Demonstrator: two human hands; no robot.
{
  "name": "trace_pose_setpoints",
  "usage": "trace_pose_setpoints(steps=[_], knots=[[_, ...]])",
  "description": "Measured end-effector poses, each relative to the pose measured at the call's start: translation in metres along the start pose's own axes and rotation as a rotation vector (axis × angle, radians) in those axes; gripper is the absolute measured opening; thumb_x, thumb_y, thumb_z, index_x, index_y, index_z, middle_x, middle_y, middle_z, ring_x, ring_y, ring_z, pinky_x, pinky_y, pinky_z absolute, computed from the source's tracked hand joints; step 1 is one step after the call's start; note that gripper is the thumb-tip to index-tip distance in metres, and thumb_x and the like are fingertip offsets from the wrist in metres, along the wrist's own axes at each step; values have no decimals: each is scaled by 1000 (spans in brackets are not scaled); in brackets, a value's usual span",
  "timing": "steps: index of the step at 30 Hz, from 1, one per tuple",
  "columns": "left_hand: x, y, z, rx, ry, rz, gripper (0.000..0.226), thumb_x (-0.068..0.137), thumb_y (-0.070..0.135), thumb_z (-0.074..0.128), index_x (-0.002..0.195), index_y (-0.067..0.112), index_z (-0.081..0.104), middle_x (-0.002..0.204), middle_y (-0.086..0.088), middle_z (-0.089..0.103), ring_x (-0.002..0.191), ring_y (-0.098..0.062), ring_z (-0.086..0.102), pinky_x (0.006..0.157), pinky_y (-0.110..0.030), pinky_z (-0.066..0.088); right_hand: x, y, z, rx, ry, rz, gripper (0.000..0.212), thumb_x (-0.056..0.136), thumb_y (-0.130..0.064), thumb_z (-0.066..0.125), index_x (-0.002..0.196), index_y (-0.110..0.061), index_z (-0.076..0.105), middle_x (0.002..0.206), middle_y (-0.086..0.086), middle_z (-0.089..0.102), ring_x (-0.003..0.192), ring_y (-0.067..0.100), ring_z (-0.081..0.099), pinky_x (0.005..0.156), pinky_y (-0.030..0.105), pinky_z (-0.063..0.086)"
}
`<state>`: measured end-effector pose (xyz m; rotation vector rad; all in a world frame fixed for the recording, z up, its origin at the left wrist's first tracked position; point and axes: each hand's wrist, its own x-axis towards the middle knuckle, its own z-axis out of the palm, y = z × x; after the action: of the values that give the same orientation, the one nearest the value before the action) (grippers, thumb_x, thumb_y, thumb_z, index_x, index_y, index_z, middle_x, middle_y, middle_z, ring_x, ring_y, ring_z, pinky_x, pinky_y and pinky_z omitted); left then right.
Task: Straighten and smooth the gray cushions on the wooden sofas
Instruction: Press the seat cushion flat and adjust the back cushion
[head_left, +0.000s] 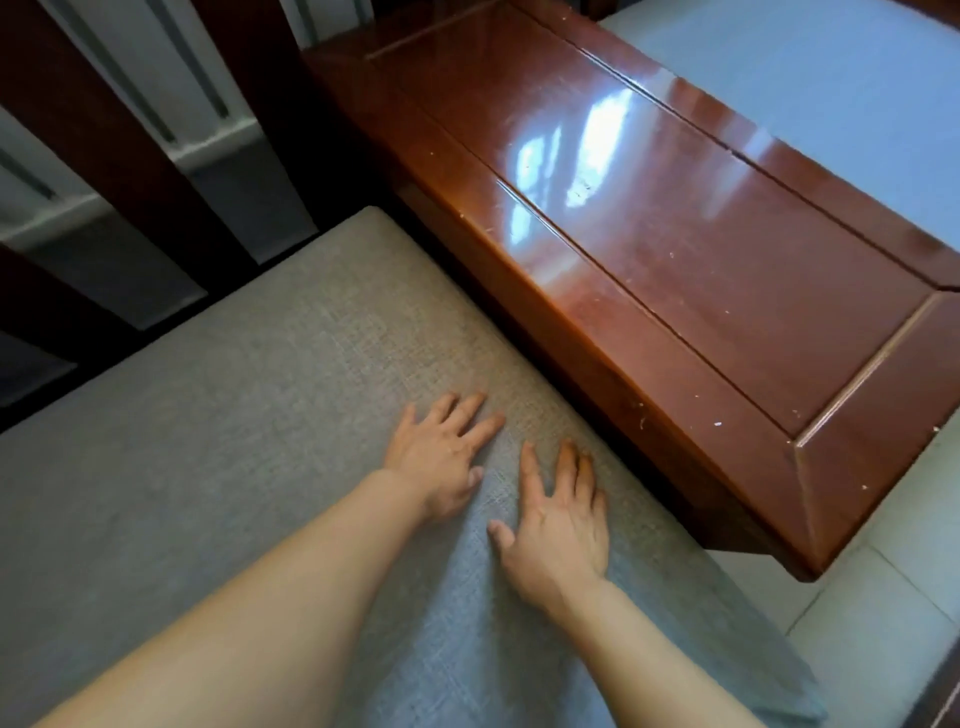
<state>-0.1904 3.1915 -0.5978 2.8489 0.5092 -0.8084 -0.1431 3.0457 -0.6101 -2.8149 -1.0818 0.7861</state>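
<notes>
Low in the frame's centre, left hand (441, 457) and right hand (558, 525) press flat, fingers spread, smoothing the gray cushion (234, 415); next, probably sweep outward toward its edges

No readable text, no labels, no brand marks, no numbers, no signs anywhere in view

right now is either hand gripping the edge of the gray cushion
No, the left hand and the right hand both lie flat with fingers spread on top of the gray cushion, inside its edge beside the wooden table.
</notes>
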Motion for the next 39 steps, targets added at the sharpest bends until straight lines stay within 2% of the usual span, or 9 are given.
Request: trace_pose_setpoints(steps=[5,8,14,20,26,29,31,35,39], knots=[[-45,16,44,-197,37,-164,72,97,43,40,150,37,-9,156,5,-26,146,-19,-16,114,-51,15,-11,9,18,-16,19,-180,80,92,-56,38,152,-29,-8,156,14,-23,145,33,-18,116,45,-6],[-80,29,80,-315,78,-307,72,96,48,37,149,39,-12,154,8,-30,145,-16,-20,115,-49,13,-26,16,40,-62,90,-273,79,81,-60,29,152,-26,20,159,14,2,146,34,0,115,45,-1],[-145,62,135,-453,161,-459,74,72,62,-1,140,42,-20,148,16,-34,137,-8,-28,115,-48,3,-58,26,71,-145,143,-383,74,81,-55,36,147,-20,35,156,16,22,143,34,10,110,49,7],[-200,100,156,-489,120,-530,71,97,49,37,149,40,-12,148,15,-35,143,-11,-24,116,-49,1,-111,37,94,-237,171,-489,67,79,-50,37,139,-22,48,149,18,37,137,36,27,105,48,17],[-263,157,191,-509,107,-543,74,96,46,41,149,40,-10,154,11,-30,143,-13,-23,116,-49,4,-176,64,117,-276,72,-623,72,82,-51,25,148,-24,33,156,16,21,143,37,19,111,54,21],[-290,188,216,-528,141,-592,81,94,48,44,148,40,-16,151,12,-36,142,-14,-26,115,-52,3,-203,79,128,-301,101,-685,70,80,-51,35,142,-22,43,149,19,37,136,39,36,104,57,33],[-305,210,238,-502,213,-607,96,86,52,57,148,38,-15,151,10,-34,143,-15,-22,114,-56,7,-220,96,139,-277,144,-788,73,80,-53,40,145,-21,35,153,18,28,142,35,24,112,52,20],[-319,239,277,-374,294,-625,132,39,53,89,150,24,24,159,-8,16,144,-29,18,102,-64,28,-241,128,171,-312,241,-1009,103,67,-54,71,151,-21,21,159,15,9,147,32,6,114,52,6],[-306,243,295,-268,377,-710,146,31,34,94,151,28,11,159,-6,13,144,-29,18,106,-63,21,-228,131,197,-320,368,-1026,117,57,-47,83,149,-26,15,158,15,10,146,32,4,114,53,0]])
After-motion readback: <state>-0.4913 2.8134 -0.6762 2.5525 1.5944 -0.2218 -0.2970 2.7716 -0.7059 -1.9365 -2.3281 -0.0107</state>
